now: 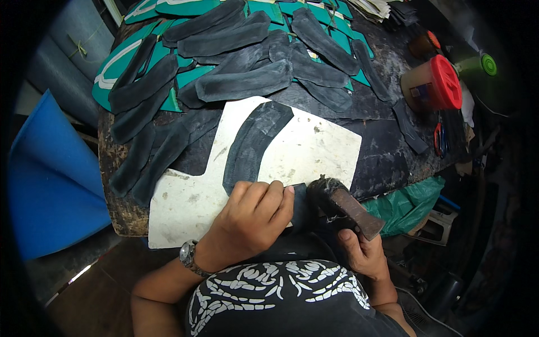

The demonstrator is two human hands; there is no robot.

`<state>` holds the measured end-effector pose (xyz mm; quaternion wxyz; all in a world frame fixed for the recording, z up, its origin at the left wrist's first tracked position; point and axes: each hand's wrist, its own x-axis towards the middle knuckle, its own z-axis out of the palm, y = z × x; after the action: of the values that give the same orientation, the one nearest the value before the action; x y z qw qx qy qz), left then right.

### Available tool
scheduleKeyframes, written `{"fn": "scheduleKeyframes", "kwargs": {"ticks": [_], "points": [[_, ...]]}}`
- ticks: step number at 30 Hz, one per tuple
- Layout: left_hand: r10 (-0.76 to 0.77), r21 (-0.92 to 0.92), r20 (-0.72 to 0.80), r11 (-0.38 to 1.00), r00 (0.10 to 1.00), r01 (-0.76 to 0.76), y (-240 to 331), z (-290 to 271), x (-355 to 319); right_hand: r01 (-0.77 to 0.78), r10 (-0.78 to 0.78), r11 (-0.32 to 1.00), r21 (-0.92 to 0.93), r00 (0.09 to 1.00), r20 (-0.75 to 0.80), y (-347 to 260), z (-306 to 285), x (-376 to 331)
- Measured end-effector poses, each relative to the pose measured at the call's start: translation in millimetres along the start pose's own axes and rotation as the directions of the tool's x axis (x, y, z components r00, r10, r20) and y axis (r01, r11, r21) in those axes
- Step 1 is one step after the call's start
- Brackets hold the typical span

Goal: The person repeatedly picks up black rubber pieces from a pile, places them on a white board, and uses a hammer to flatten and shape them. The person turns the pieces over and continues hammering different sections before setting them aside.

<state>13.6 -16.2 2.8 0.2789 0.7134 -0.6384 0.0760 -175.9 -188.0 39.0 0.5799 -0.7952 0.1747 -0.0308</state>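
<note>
My left hand (255,216) presses down on the near end of a dark curved leather piece (252,143) that lies on a white board (314,149). A wristwatch (188,255) sits on that wrist. My right hand (362,253) grips the wooden handle of a wide brush (337,199), its dark bristled head resting on the leather just right of my left fingers. A small dark flap of the piece shows between the two hands.
Several dark leather strips (241,84) are spread over the worn table (387,151), some on teal pieces (120,62). A red-lidded jar (435,84), scissors (439,139) and a green round thing (488,64) stand at the right. A blue sheet (50,180) is at the left.
</note>
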Motion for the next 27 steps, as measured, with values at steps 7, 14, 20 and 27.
{"fn": "scheduleKeyframes", "kwargs": {"ticks": [7,14,20,27], "points": [[0.018,0.013,0.058,1.000,0.998,-0.018,-3,-3,1,0.020,-0.020,1.000,0.011,0.999,-0.045,4,10,8],[-0.006,-0.024,0.072,1.000,0.997,0.007,-3,-3,-1,0.161,-0.163,0.985,-0.060,0.986,-0.031,-3,10,16],[-0.029,-0.067,0.105,0.997,0.994,0.036,-3,-3,-3,0.027,-0.020,0.977,-0.211,0.999,0.035,-14,10,18],[-0.061,-0.134,0.070,0.988,0.996,0.070,-4,-1,-7,0.133,-0.114,0.959,-0.250,0.989,0.090,-10,10,22]]}}
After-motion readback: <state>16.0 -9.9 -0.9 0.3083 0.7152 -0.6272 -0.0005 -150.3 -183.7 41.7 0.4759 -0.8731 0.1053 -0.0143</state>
